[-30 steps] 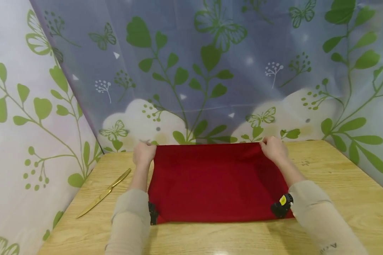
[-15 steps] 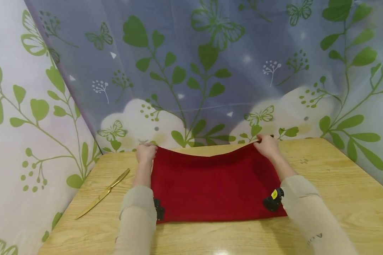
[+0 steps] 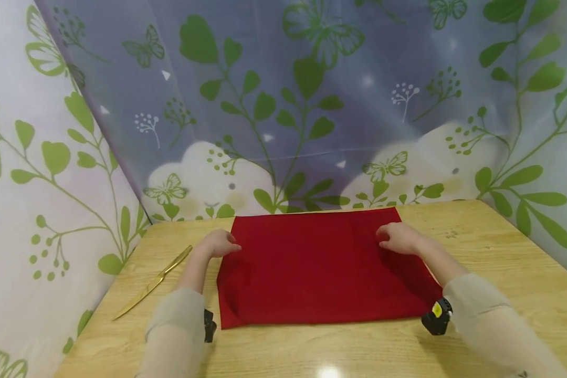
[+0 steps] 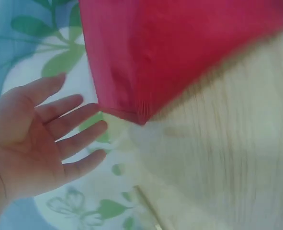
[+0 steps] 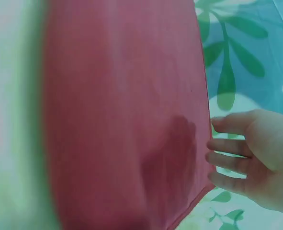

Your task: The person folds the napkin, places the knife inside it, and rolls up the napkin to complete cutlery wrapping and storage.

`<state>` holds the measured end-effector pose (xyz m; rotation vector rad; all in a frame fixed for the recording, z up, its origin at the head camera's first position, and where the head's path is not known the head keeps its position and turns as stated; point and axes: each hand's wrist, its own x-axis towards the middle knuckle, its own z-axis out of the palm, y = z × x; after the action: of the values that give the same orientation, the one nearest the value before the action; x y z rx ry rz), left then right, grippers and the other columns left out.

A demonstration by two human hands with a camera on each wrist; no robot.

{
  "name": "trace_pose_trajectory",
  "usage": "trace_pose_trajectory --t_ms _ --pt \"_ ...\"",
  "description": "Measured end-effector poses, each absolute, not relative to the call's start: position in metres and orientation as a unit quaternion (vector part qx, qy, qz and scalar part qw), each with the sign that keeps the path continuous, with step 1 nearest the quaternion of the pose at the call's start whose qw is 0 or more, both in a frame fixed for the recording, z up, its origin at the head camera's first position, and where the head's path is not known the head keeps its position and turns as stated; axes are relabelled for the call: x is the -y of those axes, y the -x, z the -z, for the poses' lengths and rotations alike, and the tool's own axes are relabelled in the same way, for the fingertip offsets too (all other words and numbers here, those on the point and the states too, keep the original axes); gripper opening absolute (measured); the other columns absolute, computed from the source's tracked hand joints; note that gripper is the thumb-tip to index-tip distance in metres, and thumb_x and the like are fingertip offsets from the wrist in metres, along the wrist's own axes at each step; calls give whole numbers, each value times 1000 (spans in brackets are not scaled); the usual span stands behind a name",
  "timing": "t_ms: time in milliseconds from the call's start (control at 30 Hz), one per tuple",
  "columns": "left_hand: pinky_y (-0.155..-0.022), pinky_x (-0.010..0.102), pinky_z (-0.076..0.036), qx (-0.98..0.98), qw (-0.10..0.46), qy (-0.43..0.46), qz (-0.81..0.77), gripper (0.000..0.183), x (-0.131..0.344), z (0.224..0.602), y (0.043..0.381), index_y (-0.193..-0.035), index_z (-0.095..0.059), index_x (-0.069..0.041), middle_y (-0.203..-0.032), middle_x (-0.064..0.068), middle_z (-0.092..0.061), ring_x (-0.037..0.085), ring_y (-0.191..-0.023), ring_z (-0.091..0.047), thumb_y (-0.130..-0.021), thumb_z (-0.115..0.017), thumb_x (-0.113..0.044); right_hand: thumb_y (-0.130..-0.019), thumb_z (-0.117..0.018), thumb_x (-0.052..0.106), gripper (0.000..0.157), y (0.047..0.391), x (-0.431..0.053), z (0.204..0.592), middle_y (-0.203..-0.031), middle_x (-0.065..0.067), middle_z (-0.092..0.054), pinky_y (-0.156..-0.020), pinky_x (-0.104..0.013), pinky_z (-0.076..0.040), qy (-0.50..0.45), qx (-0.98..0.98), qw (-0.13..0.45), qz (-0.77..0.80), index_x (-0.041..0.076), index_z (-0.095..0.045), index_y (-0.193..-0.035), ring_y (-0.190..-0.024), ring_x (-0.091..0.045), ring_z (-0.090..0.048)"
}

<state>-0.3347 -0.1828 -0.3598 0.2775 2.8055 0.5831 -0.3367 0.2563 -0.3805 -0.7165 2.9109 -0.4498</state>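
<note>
A red cloth (image 3: pixel 312 268) lies spread as a wide rectangle on the wooden table, its far edge nearly straight. Over its left side is my left hand (image 3: pixel 219 243), fingers relaxed and holding nothing. In the left wrist view that hand (image 4: pixel 50 127) has its fingers spread beside a corner of the cloth (image 4: pixel 179 52). At the other side my right hand (image 3: pixel 399 238) hovers over the cloth with loosely bent fingers. The right wrist view has the right hand (image 5: pixel 256 158) with fingers extended at the edge of the cloth (image 5: pixel 131 96), and its shadow falls on the fabric.
A gold table knife (image 3: pixel 153 283) lies slantwise on the table (image 3: pixel 283 352), left of my left forearm. Behind the table hangs a curtain (image 3: pixel 245 105) with leaves and butterflies, close to the far edge. Similar patterned sheets flank both sides.
Both hands have let go of the far corners of the cloth and drawn back toward me. The far edge, which sagged in the middle half a second ago, now lies nearly straight.
</note>
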Motion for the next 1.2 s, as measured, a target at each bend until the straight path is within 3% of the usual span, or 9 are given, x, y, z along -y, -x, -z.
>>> trace_pose_trajectory --t_ms 167,367,700,933,1067,1200 --pt "-78 37 -47 -972 153 -147 -96 25 180 355 318 -95 -65 2 -91 9 -63 25 -88 -59 -84 -65 -21 -85 -64 11 22 312 -259 374 -94 -10 -64 -76 -43 -48 281 -946 100 129 -3 -63 -102 -89 -29 -60" --pt "-65 32 -46 -967 153 -195 -55 13 168 353 286 -79 -64 -8 -73 -2 -59 15 -69 -55 -81 -70 -19 -81 -70 17 18 278 -270 369 -84 5 -58 -68 -34 -46 287 -941 131 120 6 -63 -94 -75 -12 -54" --pt "-64 32 -43 -946 141 -291 11 18 149 356 227 -67 -60 -15 -66 -8 -52 12 -65 -51 -71 -76 -21 -70 -78 26 29 230 -288 363 -79 3 -54 -63 -35 -43 256 -947 175 81 10 -61 -86 -69 -13 -50" --pt "-60 31 -37 -933 73 -343 84 24 157 371 215 -58 -50 -18 -63 -7 -45 14 -63 -49 -65 -73 -16 -61 -75 15 27 213 -302 376 -65 8 -45 -52 -30 -36 236 -968 86 24 17 -49 -68 -58 -9 -42" --pt "-59 30 -36 -928 49 -359 87 23 160 378 213 -58 -50 -18 -64 -5 -46 16 -64 -50 -66 -70 -10 -68 -71 4 31 212 -304 380 -60 10 -38 -49 -26 -29 242 -968 60 28 19 -43 -63 -55 -7 -33" --pt "-57 30 -34 -919 15 -382 95 24 162 380 213 -56 -49 -18 -62 -5 -47 17 -63 -51 -67 -67 -6 -73 -66 -1 29 217 -302 381 -60 10 -41 -49 -26 -30 247 -968 20 34 18 -46 -64 -56 -7 -35"
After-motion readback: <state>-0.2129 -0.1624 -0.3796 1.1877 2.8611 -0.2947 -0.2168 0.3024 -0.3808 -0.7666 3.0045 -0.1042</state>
